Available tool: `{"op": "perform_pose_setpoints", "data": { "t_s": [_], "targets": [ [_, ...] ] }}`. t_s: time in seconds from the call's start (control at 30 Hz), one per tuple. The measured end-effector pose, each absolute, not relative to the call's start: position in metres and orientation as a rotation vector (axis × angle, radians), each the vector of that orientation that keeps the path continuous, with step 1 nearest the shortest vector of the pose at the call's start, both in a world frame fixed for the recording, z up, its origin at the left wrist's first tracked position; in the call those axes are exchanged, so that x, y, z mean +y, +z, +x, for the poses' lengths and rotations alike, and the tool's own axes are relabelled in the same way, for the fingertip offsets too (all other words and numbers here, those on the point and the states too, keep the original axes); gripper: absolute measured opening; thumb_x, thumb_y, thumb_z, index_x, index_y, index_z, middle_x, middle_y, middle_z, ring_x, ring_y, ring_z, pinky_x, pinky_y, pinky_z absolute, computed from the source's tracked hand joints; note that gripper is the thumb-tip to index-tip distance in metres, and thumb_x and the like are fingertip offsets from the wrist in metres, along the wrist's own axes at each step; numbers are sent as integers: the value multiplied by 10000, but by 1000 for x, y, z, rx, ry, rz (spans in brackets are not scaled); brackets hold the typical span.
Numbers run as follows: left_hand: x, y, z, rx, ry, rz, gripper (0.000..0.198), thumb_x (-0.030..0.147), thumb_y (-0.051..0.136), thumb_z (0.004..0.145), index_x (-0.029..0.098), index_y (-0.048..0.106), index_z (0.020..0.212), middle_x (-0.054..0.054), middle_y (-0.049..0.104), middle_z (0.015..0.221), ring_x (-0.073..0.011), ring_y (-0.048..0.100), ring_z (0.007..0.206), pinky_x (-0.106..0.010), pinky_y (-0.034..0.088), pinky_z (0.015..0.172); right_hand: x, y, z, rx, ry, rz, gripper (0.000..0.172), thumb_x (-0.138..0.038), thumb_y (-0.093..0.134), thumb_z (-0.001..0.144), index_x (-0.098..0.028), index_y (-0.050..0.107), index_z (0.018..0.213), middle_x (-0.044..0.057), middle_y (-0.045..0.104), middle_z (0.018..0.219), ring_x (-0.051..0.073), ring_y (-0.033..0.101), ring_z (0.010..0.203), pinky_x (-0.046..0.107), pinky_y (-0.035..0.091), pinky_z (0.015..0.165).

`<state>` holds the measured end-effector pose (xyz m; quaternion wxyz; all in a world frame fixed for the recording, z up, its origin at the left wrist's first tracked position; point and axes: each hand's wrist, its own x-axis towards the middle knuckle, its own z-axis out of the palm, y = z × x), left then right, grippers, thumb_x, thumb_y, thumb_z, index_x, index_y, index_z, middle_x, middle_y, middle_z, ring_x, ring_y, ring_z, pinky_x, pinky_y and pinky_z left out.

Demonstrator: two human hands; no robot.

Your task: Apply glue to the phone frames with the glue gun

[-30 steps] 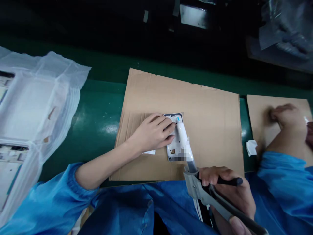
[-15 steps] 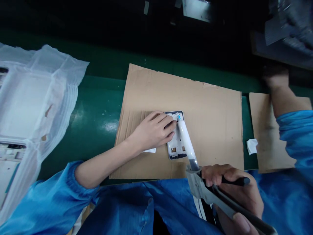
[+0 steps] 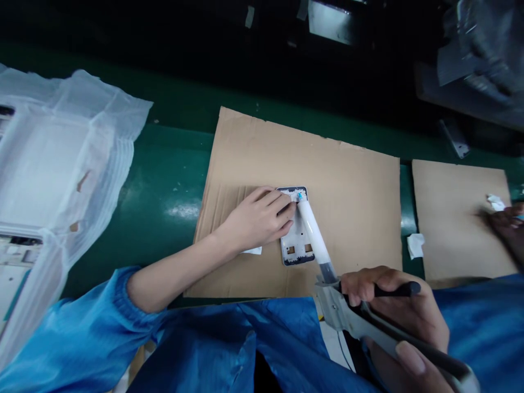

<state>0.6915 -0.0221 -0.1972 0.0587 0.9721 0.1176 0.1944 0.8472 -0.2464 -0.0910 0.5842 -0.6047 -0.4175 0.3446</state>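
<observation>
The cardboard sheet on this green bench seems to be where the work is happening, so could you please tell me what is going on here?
A person's left hand presses down on a white device frame lying on the cardboard sheet. Their right hand grips a dispensing gun, whose white cartridge slants across the frame with its blue tip at the frame's upper edge. To the right, another person's hand is over a second cardboard sheet.

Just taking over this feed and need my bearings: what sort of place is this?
Probably a factory assembly line for small electronics: a long green work bench, a dispensing gun with its nozzle on a phone-sized device frame, and a blue work smock sleeve.
</observation>
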Motion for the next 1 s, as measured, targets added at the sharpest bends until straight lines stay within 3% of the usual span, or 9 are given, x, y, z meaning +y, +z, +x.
{"op": "perform_pose_setpoints", "data": {
  "t_s": [0.23,0.4,0.57,0.77,1.0],
  "targets": [
    [-23,-199,692,367,565,2900,323,290,468,1163,171,732,1306,-113,772,1240,-259,717,1139,-453,524,1081,-244,-85,847,-929,828,-1421,313,-438,774,924,-266,651,1156,50,579,896,187,585,796,378,578,740],
    [-23,-199,692,363,586,2940,347,294,454,1169,138,730,1310,-125,771,1256,-262,717,1123,-449,526,1073,-242,-85,844,-1010,779,-1397,321,-523,707,981,-242,625,1112,40,574,859,177,575,765,348,565,702],
    [-24,-199,692,374,590,2953,325,293,469,1167,157,732,1300,-114,771,1257,-251,714,1129,-439,525,1075,-243,-79,834,-991,827,-1462,290,-442,711,967,-250,596,1151,50,570,917,198,584,865,387,575,787],
    [-24,-199,692,361,681,2986,304,288,507,1154,129,739,1267,-114,774,1209,-247,718,1094,-426,548,1032,-243,-76,831,-971,826,-1454,280,-433,741,962,-254,597,1123,48,554,893,196,564,842,390,553,781],
    [-25,-199,692,367,674,2985,268,287,545,1145,163,743,1276,-105,773,1205,-240,714,1091,-423,558,1023,-247,-77,832,-1033,869,-1449,258,-242,652,939,-261,577,1186,57,555,934,208,571,889,415,560,805]
  ]
}}
